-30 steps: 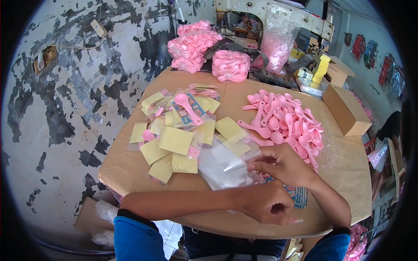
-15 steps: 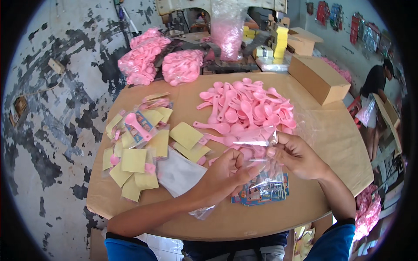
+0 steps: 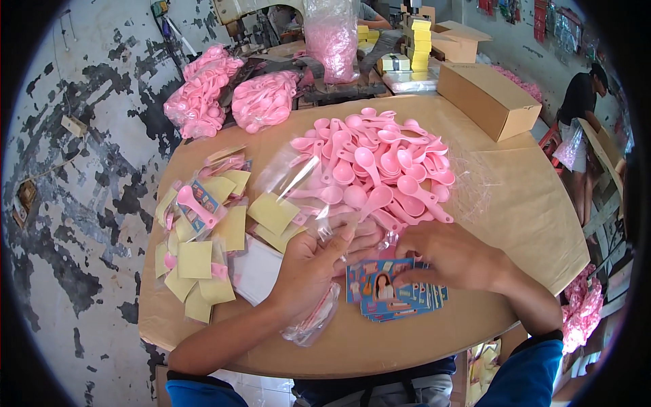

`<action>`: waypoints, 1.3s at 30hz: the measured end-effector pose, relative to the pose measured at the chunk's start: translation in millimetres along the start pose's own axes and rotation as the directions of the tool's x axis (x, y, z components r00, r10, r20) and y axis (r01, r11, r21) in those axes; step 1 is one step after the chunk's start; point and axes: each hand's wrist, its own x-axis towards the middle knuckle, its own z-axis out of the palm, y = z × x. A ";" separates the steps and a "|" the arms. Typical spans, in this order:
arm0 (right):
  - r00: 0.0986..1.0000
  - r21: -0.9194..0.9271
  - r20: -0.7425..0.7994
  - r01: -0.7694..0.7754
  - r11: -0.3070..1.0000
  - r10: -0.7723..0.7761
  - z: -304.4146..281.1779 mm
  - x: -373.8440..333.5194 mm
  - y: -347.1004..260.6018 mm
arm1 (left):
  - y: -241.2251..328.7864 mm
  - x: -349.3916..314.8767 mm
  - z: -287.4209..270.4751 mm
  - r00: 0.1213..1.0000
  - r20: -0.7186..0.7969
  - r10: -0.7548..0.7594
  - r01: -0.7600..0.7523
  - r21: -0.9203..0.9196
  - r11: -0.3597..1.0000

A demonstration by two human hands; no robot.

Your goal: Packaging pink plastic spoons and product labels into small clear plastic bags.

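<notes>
My left hand (image 3: 319, 264) is closed on a clear plastic bag (image 3: 293, 169), whose see-through film stretches up over the near left of the pink spoon pile (image 3: 376, 163). More clear film (image 3: 315, 322) shows below that hand. With thumb and fingers, my right hand (image 3: 451, 254) pinches a blue printed card (image 3: 369, 279) at the top of a stack of cards (image 3: 403, 312). Its fingertips are partly hidden. To the left lies a heap of filled packets with yellowish card backs (image 3: 194, 260); one packet shows a pink spoon (image 3: 195, 205) over a blue card.
Bags of pink spoons (image 3: 264, 102) stand at the table's far left. A closed cardboard box (image 3: 488, 102) sits far right, near stacked yellow boxes (image 3: 419, 47). White sheets (image 3: 256, 271) lie left of my left hand. Another person (image 3: 580, 108) is off to the right.
My hands have parted: the left has drawn the clear bag leftward, while the right has let go of it and come down onto the cards. The whole view has shifted slightly.
</notes>
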 end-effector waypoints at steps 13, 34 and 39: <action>0.929 0.582 -0.198 -0.146 0.800 0.313 9.3 12.9 17.3 | 3.6 5.4 -13.6 0.954 -0.196 0.227 -0.246 -0.080 0.966; 0.940 0.783 -0.124 -0.104 0.613 0.317 27.9 20.0 -2.0 | -1.2 2.6 -10.0 0.957 -0.190 0.219 -0.242 -0.108 0.964; 0.942 0.734 -0.176 -0.069 0.675 0.287 33.6 16.1 14.0 | -5.4 5.0 -15.0 0.943 -0.191 0.272 -0.272 0.029 0.962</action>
